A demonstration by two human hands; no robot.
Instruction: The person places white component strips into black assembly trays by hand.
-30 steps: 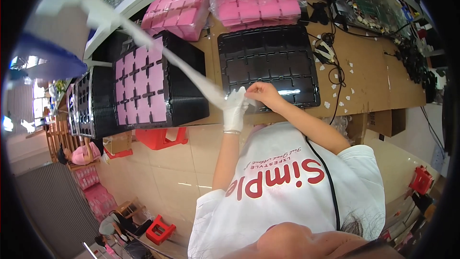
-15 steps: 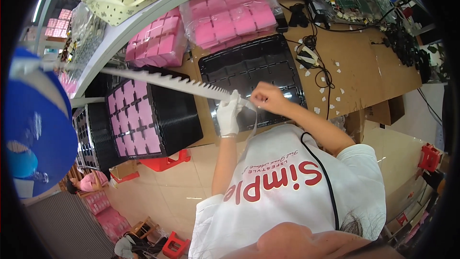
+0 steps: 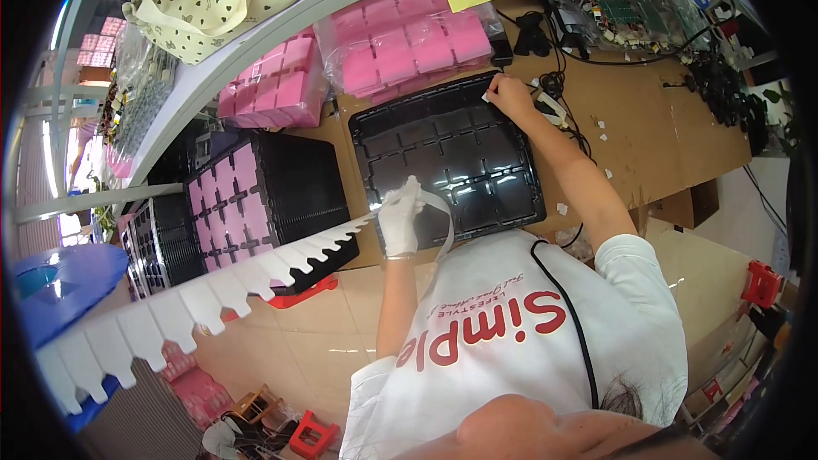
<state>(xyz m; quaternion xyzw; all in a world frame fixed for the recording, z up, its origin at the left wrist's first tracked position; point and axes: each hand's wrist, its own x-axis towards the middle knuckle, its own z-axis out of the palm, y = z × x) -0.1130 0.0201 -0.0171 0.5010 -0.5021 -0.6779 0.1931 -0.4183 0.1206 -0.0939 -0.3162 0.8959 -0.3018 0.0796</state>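
Observation:
My left hand (image 3: 399,217), in a white glove, is closed around a long white strip (image 3: 213,294) with tooth-like tabs along its lower edge. The strip runs left to a blue reel (image 3: 72,277), and its loose end curls down beside the hand. Under my hands lies a black plastic tray (image 3: 434,153) with moulded compartments. At the tray's far right corner, my bare right hand (image 3: 513,100) has its fingers pinched, and a small white piece (image 3: 486,97) shows at their tips.
Left of the tray stands a stack of black trays (image 3: 311,183) with pink foam (image 3: 228,204) in front. Bagged pink foam blocks (image 3: 417,47) sit behind. Cables (image 3: 552,85) and white scraps (image 3: 562,209) lie to the right. A shelf edge (image 3: 192,98) crosses overhead, holding a patterned bag (image 3: 230,0).
My right hand has moved from beside the left hand to the tray's far right corner. The strip now swings lower and nearer on the left. My left hand shifted slightly toward me.

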